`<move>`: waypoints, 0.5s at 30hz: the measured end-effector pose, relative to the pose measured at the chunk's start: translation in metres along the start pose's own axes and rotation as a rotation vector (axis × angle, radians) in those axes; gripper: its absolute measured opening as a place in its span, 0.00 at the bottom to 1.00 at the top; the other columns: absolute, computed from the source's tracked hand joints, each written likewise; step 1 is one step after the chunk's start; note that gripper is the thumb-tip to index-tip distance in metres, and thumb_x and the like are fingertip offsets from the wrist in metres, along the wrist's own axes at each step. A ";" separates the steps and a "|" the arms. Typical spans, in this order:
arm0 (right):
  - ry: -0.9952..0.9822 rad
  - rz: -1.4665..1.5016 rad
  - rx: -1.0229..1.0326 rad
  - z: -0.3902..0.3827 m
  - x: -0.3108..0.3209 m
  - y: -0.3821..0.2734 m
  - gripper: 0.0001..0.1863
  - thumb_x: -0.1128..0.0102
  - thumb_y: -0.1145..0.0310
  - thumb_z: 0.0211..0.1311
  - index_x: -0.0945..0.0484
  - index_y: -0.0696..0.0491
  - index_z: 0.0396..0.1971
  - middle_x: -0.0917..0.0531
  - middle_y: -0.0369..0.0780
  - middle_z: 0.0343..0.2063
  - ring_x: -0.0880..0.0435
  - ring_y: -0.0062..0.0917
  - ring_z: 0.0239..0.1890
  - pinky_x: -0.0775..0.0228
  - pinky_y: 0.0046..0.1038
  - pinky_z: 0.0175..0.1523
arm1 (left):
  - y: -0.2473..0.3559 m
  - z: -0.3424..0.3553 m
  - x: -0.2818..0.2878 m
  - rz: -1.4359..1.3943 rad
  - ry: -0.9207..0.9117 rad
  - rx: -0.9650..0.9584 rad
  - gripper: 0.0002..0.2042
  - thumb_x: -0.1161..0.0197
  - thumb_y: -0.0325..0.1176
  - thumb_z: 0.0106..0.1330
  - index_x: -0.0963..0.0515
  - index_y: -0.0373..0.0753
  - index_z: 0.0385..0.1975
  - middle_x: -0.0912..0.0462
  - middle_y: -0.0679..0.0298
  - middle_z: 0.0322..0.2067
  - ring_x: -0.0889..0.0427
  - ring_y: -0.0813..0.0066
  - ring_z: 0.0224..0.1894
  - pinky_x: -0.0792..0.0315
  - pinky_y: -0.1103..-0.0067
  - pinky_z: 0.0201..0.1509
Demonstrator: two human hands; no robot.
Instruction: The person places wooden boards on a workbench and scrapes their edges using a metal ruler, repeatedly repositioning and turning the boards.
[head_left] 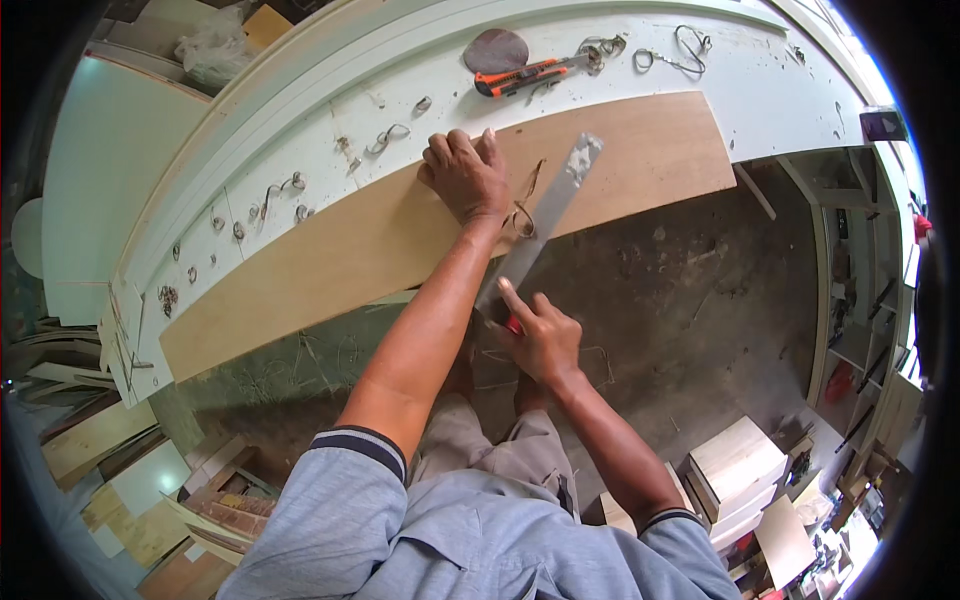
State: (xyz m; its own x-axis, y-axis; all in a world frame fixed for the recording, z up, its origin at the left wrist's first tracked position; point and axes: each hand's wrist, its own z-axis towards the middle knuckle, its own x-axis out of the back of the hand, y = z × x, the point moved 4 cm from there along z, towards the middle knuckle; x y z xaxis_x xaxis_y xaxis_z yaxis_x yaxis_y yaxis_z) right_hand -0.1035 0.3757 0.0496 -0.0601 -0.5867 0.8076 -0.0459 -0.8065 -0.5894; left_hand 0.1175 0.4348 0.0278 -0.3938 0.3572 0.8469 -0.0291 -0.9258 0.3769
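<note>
Gripping the red handle (514,325) of a flat metal tool (545,225), the right hand (545,335) has its fingers wrapped around it, the index finger stretched along the near end of the blade. The blade reaches away from those fingers, slanting right across the near edge of the board (640,150); whether it touches the board I cannot tell. The left hand (465,175) lies at the board's far edge with its fingers bent, directly under them the wood; how firmly they grip is unclear. The tool is long, straight-sided and grey, with a whitish crust near its far end. A thin curled strip (522,222) sits just left of the blade. The board is light brown, smooth and long, overhanging the white tabletop (760,110), where an orange and black cutter (525,77) lies beyond it
</note>
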 end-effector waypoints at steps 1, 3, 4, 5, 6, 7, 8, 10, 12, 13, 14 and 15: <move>0.032 -0.007 -0.032 0.006 -0.003 -0.009 0.39 0.22 0.56 0.48 0.22 0.38 0.65 0.26 0.39 0.27 0.19 0.33 0.24 0.25 0.36 0.29 | 0.006 -0.010 -0.001 -0.010 -0.021 -0.001 0.18 0.33 0.51 0.63 0.23 0.41 0.35 0.25 0.58 0.41 0.26 0.55 0.49 0.37 0.59 0.53; 0.119 -0.008 -0.031 0.025 -0.007 -0.007 0.39 0.22 0.56 0.47 0.22 0.37 0.64 0.25 0.39 0.27 0.18 0.32 0.26 0.25 0.36 0.30 | 0.018 -0.004 0.003 -0.032 0.028 -0.022 0.17 0.35 0.49 0.65 0.26 0.41 0.34 0.27 0.58 0.39 0.26 0.56 0.47 0.36 0.60 0.53; 0.125 -0.004 -0.026 0.028 -0.008 -0.009 0.39 0.22 0.56 0.47 0.22 0.37 0.64 0.25 0.39 0.27 0.18 0.32 0.26 0.25 0.36 0.30 | 0.016 -0.002 0.004 -0.030 0.036 -0.026 0.17 0.35 0.49 0.65 0.26 0.41 0.34 0.27 0.58 0.39 0.26 0.56 0.47 0.36 0.60 0.53; 0.096 -0.025 -0.027 0.029 -0.007 -0.010 0.38 0.22 0.55 0.48 0.22 0.37 0.64 0.25 0.39 0.27 0.18 0.32 0.27 0.25 0.36 0.30 | 0.014 0.000 0.005 -0.055 0.043 -0.016 0.17 0.33 0.49 0.64 0.26 0.41 0.35 0.27 0.58 0.39 0.26 0.56 0.47 0.36 0.60 0.53; 0.067 -0.047 -0.027 0.029 -0.007 -0.013 0.38 0.22 0.55 0.48 0.22 0.37 0.64 0.24 0.38 0.27 0.17 0.32 0.28 0.25 0.36 0.30 | 0.010 0.001 0.007 -0.081 0.052 -0.006 0.17 0.32 0.48 0.62 0.26 0.41 0.35 0.26 0.58 0.39 0.26 0.55 0.47 0.35 0.59 0.52; 0.075 -0.044 -0.013 0.030 -0.008 -0.016 0.38 0.22 0.55 0.48 0.22 0.37 0.64 0.24 0.38 0.27 0.17 0.32 0.28 0.25 0.36 0.30 | 0.001 0.003 0.006 -0.098 0.031 0.009 0.17 0.30 0.47 0.60 0.25 0.41 0.36 0.26 0.58 0.41 0.26 0.55 0.48 0.34 0.59 0.52; 0.059 -0.044 -0.027 0.029 -0.008 -0.018 0.38 0.22 0.54 0.49 0.22 0.37 0.64 0.24 0.38 0.27 0.17 0.32 0.28 0.25 0.36 0.31 | -0.011 0.006 0.008 -0.101 0.048 0.007 0.17 0.30 0.47 0.60 0.25 0.41 0.36 0.26 0.58 0.41 0.26 0.55 0.48 0.34 0.59 0.52; 0.046 -0.045 -0.033 0.030 -0.009 -0.019 0.37 0.22 0.53 0.49 0.22 0.37 0.64 0.24 0.38 0.28 0.17 0.32 0.28 0.25 0.35 0.31 | -0.048 0.012 0.027 -0.195 0.200 -0.157 0.18 0.29 0.48 0.59 0.24 0.41 0.37 0.26 0.58 0.42 0.26 0.55 0.49 0.35 0.59 0.54; 0.048 -0.087 -0.053 0.028 -0.006 -0.013 0.36 0.22 0.52 0.50 0.21 0.36 0.63 0.25 0.38 0.27 0.17 0.32 0.28 0.25 0.35 0.31 | -0.101 0.014 0.047 -0.095 0.179 -0.105 0.21 0.29 0.53 0.61 0.23 0.42 0.37 0.26 0.60 0.45 0.26 0.55 0.51 0.35 0.58 0.56; 0.046 -0.084 -0.043 0.027 -0.004 -0.015 0.36 0.22 0.52 0.50 0.21 0.36 0.63 0.25 0.38 0.27 0.17 0.32 0.28 0.25 0.35 0.31 | -0.123 0.014 0.057 -0.088 0.186 -0.100 0.21 0.29 0.53 0.61 0.23 0.42 0.37 0.26 0.60 0.45 0.26 0.55 0.51 0.35 0.58 0.56; 0.060 -0.078 -0.031 0.025 -0.002 -0.015 0.36 0.22 0.52 0.49 0.21 0.36 0.62 0.25 0.38 0.27 0.17 0.32 0.28 0.25 0.35 0.31 | -0.141 0.015 0.064 -0.026 0.143 -0.107 0.21 0.30 0.55 0.62 0.23 0.41 0.37 0.25 0.59 0.44 0.26 0.55 0.50 0.34 0.59 0.56; 0.073 -0.071 -0.021 0.023 0.000 -0.015 0.36 0.22 0.52 0.49 0.20 0.35 0.62 0.25 0.38 0.27 0.17 0.31 0.28 0.25 0.35 0.30 | -0.153 0.013 0.065 0.037 0.097 -0.112 0.22 0.32 0.56 0.63 0.23 0.41 0.36 0.25 0.59 0.43 0.26 0.55 0.49 0.34 0.59 0.55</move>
State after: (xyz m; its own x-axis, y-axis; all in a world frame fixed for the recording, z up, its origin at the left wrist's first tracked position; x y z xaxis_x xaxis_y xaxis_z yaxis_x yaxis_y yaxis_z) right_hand -0.0799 0.3861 0.0590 -0.1281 -0.5206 0.8441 -0.0731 -0.8439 -0.5316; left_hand 0.1083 0.6016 0.0302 -0.4830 0.3141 0.8173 -0.1129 -0.9480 0.2976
